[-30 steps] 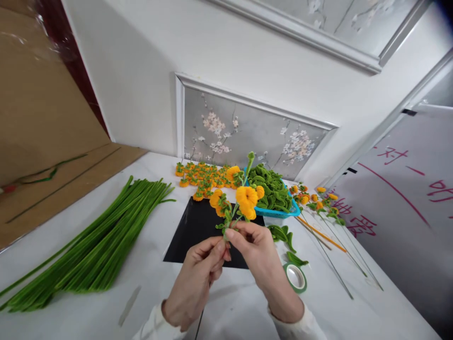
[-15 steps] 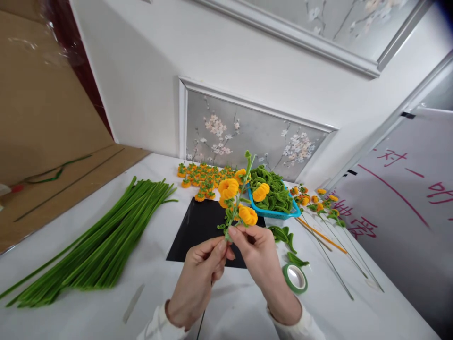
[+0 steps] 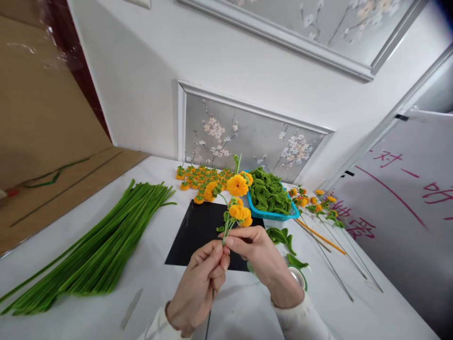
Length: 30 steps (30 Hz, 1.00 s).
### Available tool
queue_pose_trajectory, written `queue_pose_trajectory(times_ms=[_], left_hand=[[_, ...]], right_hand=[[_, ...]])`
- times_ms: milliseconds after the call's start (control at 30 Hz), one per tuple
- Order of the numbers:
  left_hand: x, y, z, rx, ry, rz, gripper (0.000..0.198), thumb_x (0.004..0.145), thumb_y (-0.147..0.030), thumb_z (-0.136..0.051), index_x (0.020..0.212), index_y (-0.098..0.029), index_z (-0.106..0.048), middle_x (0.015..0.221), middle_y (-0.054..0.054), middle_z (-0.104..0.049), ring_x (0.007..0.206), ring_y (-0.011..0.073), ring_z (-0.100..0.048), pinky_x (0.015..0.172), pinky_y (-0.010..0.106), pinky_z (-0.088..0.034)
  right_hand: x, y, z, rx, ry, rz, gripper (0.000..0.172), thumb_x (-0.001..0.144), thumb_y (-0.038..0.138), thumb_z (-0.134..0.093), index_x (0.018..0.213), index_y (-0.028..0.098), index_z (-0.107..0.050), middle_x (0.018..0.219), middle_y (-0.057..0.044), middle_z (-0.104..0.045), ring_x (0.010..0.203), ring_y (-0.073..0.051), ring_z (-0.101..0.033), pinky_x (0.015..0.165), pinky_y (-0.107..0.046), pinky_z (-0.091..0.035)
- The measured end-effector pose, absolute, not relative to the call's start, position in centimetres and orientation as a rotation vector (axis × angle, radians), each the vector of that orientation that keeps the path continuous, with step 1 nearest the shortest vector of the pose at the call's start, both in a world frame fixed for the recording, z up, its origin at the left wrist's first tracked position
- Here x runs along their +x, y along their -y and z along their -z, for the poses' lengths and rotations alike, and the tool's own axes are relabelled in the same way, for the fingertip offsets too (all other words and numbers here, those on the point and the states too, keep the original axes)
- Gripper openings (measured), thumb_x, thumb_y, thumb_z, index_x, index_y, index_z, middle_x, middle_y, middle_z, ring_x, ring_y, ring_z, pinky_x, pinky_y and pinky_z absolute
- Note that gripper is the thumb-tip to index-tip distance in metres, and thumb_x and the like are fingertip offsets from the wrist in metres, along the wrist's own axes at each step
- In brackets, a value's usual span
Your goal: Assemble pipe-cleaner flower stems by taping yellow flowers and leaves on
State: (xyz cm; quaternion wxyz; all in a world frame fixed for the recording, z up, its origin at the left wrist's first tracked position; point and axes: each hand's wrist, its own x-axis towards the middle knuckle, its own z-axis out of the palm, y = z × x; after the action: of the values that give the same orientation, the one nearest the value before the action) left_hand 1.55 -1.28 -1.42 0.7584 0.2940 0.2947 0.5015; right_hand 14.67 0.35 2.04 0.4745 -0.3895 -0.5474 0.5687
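Observation:
A spray of fuzzy orange pipe-cleaner flowers [image 3: 238,185] with green buds stands upright between my hands, over the black mat [image 3: 191,231]. My left hand [image 3: 205,274] pinches the gathered stems low down. Fingers of my right hand [image 3: 260,252] are closed on the same stems just above, from the right. A thin stem runs down below my left hand. The roll of green tape [image 3: 299,277] lies partly hidden behind my right wrist. Loose green leaves [image 3: 283,236] rest beyond that hand.
On the left lies a large bundle of green pipe cleaners [image 3: 102,245]. Many small orange flower heads [image 3: 198,177] spread at the back, beside a blue basket [image 3: 276,216] of green leaves. Finished-looking flower stems [image 3: 318,205] lie at right, near a whiteboard [image 3: 399,189].
The flower spray has turned between my fingers, so a bloom now faces me. My right hand has shifted slightly down and right, covering more of the tape roll.

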Motion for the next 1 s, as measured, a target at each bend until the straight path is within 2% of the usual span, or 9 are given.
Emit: queue_pose_trajectory(times_ms=[133, 267, 400, 567, 700, 833, 1000], left_hand=[[1.6, 1.3, 1.3, 0.679, -0.64, -1.119, 0.033, 0.075, -0.042, -0.069, 0.064, -0.015, -0.056, 0.051, -0.007, -0.042, 0.041, 0.0025, -0.014, 0.037, 0.018, -0.011], [1.7, 1.4, 1.3, 0.748, -0.671, -1.199, 0.032, 0.08, -0.039, -0.065, 0.062, -0.015, -0.054, 0.051, -0.008, -0.037, 0.044, 0.0042, -0.017, 0.04, 0.019, -0.014], [1.8, 1.4, 1.6, 0.784, -0.696, -1.214, 0.035, 0.083, -0.04, -0.061, 0.06, -0.015, -0.05, 0.049, -0.009, -0.027, 0.044, 0.0054, -0.014, 0.041, 0.021, -0.013], [1.8, 1.4, 1.7, 0.804, -0.701, -1.217, 0.035, 0.081, -0.041, -0.062, 0.061, -0.015, -0.05, 0.051, -0.009, -0.029, 0.044, 0.0049, -0.013, 0.041, 0.021, -0.011], [1.8, 1.4, 1.5, 0.831, -0.708, -1.225, 0.033, 0.08, -0.042, -0.063, 0.063, -0.015, -0.053, 0.052, -0.008, -0.032, 0.044, 0.0049, -0.014, 0.041, 0.022, -0.011], [2.0, 1.6, 1.3, 0.862, -0.724, -1.236, 0.032, 0.082, -0.041, -0.061, 0.064, -0.016, -0.053, 0.052, -0.008, -0.034, 0.044, 0.0053, -0.017, 0.041, 0.022, -0.013], [2.3, 1.8, 1.4, 0.946, -0.771, -1.225, 0.037, 0.083, -0.043, -0.058, 0.06, -0.016, -0.05, 0.053, -0.006, -0.037, 0.044, 0.0058, -0.02, 0.042, 0.023, -0.014]], right_hand=[[14.3, -0.6, -1.8, -1.034, 1.348, -1.341, 0.022, 0.072, 0.033, -0.07, 0.059, 0.015, -0.07, 0.054, 0.001, -0.056, 0.053, -0.01, -0.042, 0.053, -0.024, -0.036], [13.8, 0.1, -2.0, -1.243, 1.574, -0.778, 0.015, 0.076, 0.024, -0.066, 0.064, 0.018, -0.072, 0.06, -0.002, -0.061, 0.057, -0.013, -0.049, 0.054, -0.024, -0.038], [13.4, 1.2, -1.9, -1.33, 1.823, -0.185, 0.025, 0.088, 0.021, -0.051, 0.074, 0.019, -0.072, 0.071, -0.005, -0.061, 0.061, -0.014, -0.053, 0.055, -0.025, -0.038], [13.4, 1.4, -1.7, -1.427, 1.998, 0.16, 0.027, 0.091, 0.021, -0.048, 0.071, 0.021, -0.066, 0.068, -0.003, -0.057, 0.051, -0.011, -0.048, 0.048, -0.025, -0.029], [13.6, 1.0, -1.8, -1.417, 1.994, 0.064, 0.024, 0.089, 0.022, -0.051, 0.071, 0.022, -0.067, 0.068, -0.002, -0.057, 0.053, -0.011, -0.049, 0.049, -0.025, -0.028], [13.8, 0.6, -1.8, -1.328, 1.806, -0.342, 0.025, 0.086, 0.023, -0.056, 0.063, 0.02, -0.066, 0.062, -0.001, -0.058, 0.061, -0.014, -0.051, 0.055, -0.024, -0.034], [14.2, 0.3, -1.9, -1.206, 1.641, -0.853, 0.031, 0.081, 0.024, -0.06, 0.051, 0.018, -0.061, 0.049, 0.002, -0.052, 0.052, -0.012, -0.044, 0.051, -0.024, -0.033]])
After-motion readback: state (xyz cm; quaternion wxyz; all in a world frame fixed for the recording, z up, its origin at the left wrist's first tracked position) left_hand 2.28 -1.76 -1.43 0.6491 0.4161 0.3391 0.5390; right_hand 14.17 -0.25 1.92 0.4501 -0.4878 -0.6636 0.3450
